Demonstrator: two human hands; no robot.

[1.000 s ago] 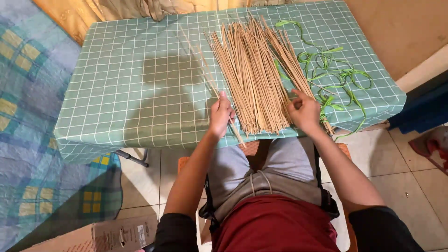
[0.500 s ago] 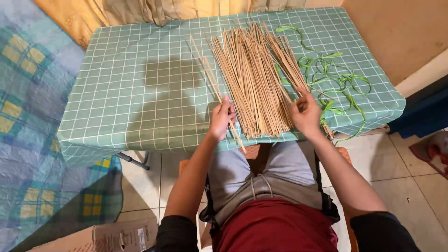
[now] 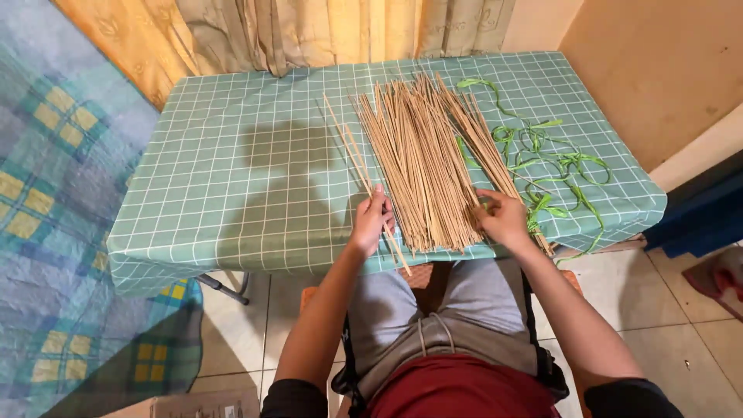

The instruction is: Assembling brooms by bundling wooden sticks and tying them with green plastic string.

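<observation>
A wide bundle of several long tan sticks [image 3: 422, 159] lies fanned out on a table with a green checked cloth [image 3: 232, 170]. My left hand [image 3: 372, 219] is closed on a few thin sticks [image 3: 350, 147] set apart at the bundle's left side, near the table's front edge. At the bundle's right front corner my right hand [image 3: 503, 218] rests on the stick ends with its fingers bent. Green ribbon-like strips [image 3: 553, 166] lie tangled to the right of the sticks.
Curtains [image 3: 309, 35] hang behind the table. A blue and yellow checked blanket [image 3: 46, 193] lies on the left. A tan wall [image 3: 658, 70] stands on the right, with tiled floor [image 3: 681, 325] below. A cardboard box [image 3: 193, 404] sits at the bottom left.
The view has tilted down, so the table sits lower in the frame. Both hands stay at the near ends of the sticks with little movement.
</observation>
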